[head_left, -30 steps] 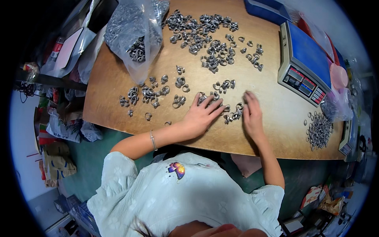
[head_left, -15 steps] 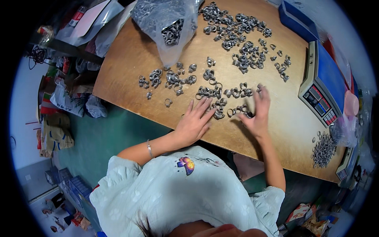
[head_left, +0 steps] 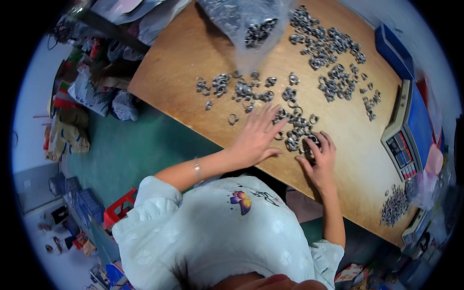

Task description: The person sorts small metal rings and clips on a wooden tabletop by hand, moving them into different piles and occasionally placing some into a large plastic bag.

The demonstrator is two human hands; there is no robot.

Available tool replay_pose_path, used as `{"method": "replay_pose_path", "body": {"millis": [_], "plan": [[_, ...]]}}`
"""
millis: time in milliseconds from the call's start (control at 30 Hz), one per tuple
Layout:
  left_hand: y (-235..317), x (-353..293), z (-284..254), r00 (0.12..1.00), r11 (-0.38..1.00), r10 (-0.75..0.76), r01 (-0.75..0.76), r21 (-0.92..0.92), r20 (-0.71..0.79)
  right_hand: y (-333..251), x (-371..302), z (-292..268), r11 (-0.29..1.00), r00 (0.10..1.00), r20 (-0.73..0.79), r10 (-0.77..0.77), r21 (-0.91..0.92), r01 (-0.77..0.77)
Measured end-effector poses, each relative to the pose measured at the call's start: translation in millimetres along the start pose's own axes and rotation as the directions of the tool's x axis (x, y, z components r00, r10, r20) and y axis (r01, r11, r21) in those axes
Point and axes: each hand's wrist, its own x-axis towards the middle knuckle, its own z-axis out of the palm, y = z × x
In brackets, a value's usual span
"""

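Observation:
Small grey metal rings lie in loose clusters on the brown wooden table. My left hand [head_left: 257,136] is laid flat with fingers spread, its fingertips at the left side of the nearest ring cluster [head_left: 300,126]. At that cluster's right side, my right hand [head_left: 320,163] curves its fingers over several rings, thumb held apart; its fingertips partly hide them. A smaller ring group [head_left: 243,88] lies beyond my left hand, and a single ring [head_left: 233,119] sits to its left.
A clear plastic bag [head_left: 241,29] of rings stands at the far side. Larger ring piles [head_left: 333,46] spread at the far right. A blue tray [head_left: 394,50], a digital scale [head_left: 403,140] and a heap of small rings [head_left: 395,207] line the right side. The table's near edge [head_left: 181,121] runs diagonally.
The view has shifted, moving the table contents rightward in the picture. My right hand has come in toward the left, and the rings between my hands are bunched closer together.

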Motion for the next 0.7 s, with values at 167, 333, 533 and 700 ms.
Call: {"method": "replay_pose_path", "body": {"millis": [167,333,533,700], "plan": [[4,16,28,0.992,0.98,0.116,-0.122,0.159,0.048,13,1,10,0.999,0.979,-0.198,0.052,0.013,-0.051],[2,3,29,0.966,0.972,0.229,-0.233,-0.025,-0.122,21,3,11,0.961,0.9,-0.349,0.26,0.187,-0.205],[-11,-3,16,0.984,0.988,0.136,-0.143,-0.06,-0.115,18,1,7,0.954,0.896,-0.334,0.292,0.165,-0.25],[-18,-34,-8,0.957,0.943,0.251,-0.275,-0.187,-0.142,2,-11,-1,0.983,0.971,-0.174,0.163,0.112,-0.145]]}}
